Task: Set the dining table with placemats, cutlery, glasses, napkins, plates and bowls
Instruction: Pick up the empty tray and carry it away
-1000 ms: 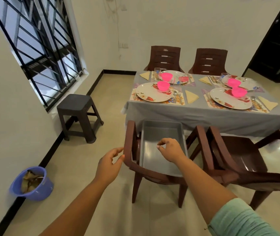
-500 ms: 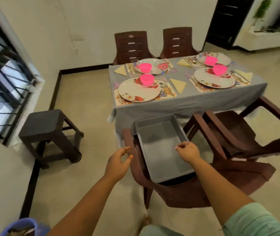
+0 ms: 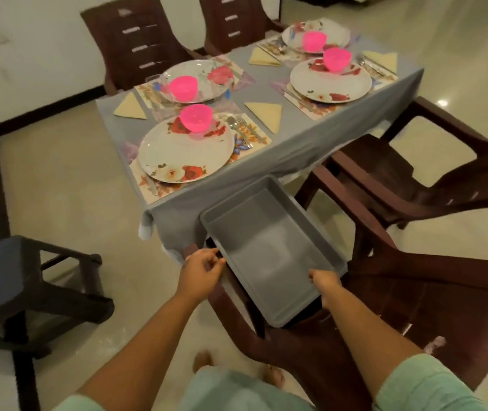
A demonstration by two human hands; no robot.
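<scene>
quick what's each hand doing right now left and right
Left hand: fingers curled at the left rim of the grey tray; a real grip cannot be told.
Right hand: gripping the tray's right rim.
</scene>
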